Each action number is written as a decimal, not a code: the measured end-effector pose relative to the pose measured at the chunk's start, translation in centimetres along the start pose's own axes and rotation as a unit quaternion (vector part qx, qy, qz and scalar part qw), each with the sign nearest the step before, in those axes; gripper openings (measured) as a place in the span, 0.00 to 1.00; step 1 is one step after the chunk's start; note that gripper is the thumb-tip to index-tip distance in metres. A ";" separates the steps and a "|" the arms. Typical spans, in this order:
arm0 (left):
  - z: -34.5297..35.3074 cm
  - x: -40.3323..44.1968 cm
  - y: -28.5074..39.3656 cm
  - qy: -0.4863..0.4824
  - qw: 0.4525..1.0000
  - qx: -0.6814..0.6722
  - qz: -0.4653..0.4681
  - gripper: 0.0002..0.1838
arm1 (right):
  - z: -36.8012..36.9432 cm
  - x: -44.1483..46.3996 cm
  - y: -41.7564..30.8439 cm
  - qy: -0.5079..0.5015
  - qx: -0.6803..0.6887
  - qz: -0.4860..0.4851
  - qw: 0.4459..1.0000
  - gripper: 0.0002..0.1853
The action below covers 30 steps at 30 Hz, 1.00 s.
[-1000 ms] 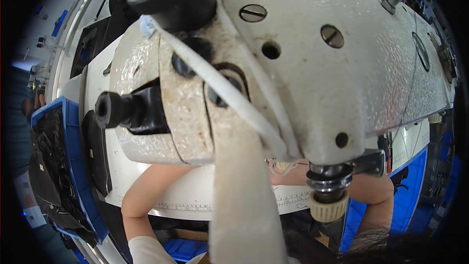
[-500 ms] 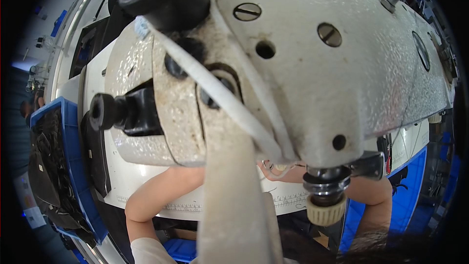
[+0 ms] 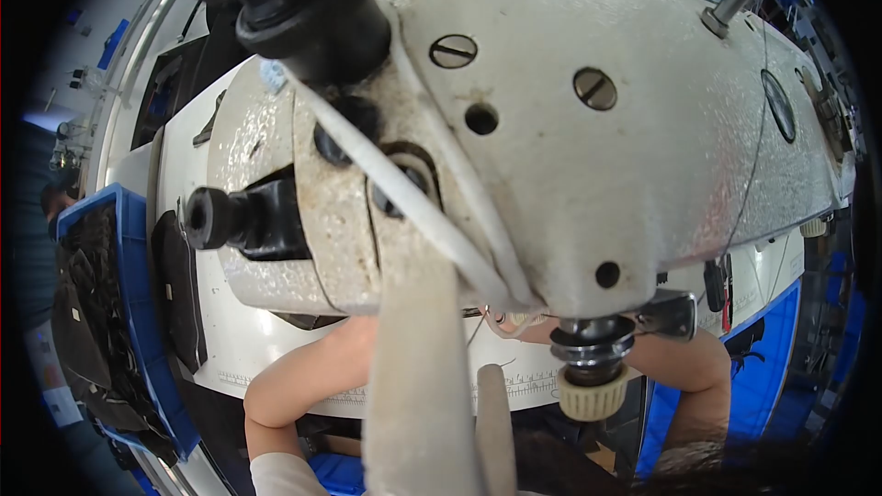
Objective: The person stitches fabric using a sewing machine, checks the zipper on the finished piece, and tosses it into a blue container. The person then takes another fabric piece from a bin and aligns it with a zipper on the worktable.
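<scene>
A white sewing machine head [image 3: 542, 165] fills the middle of the view and hides both my hands. My left forearm [image 3: 317, 363] reaches in from the lower left and passes behind the machine. From the lower right, my right forearm [image 3: 675, 358] bends inward behind the cream thread tension knob [image 3: 593, 400]. Under the machine's left end, a sliver of dark material [image 3: 308, 321] shows on the white table [image 3: 216, 331]. A white elastic band [image 3: 395, 184] is stretched across the machine's front. What my hands touch cannot be seen.
At the left stands a blue bin [image 3: 138, 312] full of black pieces, with a dark fabric piece [image 3: 184, 303] beside it. A ruler scale [image 3: 528, 377] runs along the table's near edge. Another blue bin [image 3: 767, 358] is at the right. A metal thread post [image 3: 735, 5] rises upper right.
The machine's body sits slightly lower in view, its right part further left. Dark material now shows under its left end. My forearms have shifted only a little.
</scene>
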<state>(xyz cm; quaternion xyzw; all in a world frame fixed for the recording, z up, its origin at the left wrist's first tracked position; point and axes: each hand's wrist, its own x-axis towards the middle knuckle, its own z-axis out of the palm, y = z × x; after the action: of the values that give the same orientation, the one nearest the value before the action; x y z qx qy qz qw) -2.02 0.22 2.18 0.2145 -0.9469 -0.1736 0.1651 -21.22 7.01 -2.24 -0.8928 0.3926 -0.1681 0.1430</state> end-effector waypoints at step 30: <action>-0.6 -0.3 2.7 -0.016 0.992 -0.010 -0.123 0.17 | -1.7 0.6 0.3 0.101 0.018 0.023 0.994 0.11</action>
<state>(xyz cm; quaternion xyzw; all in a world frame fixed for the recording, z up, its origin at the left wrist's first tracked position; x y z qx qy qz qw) -2.50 2.51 3.69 0.3253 -0.9138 -0.2058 0.1296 -21.72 6.19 -0.70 -0.8593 0.4223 -0.2612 0.1228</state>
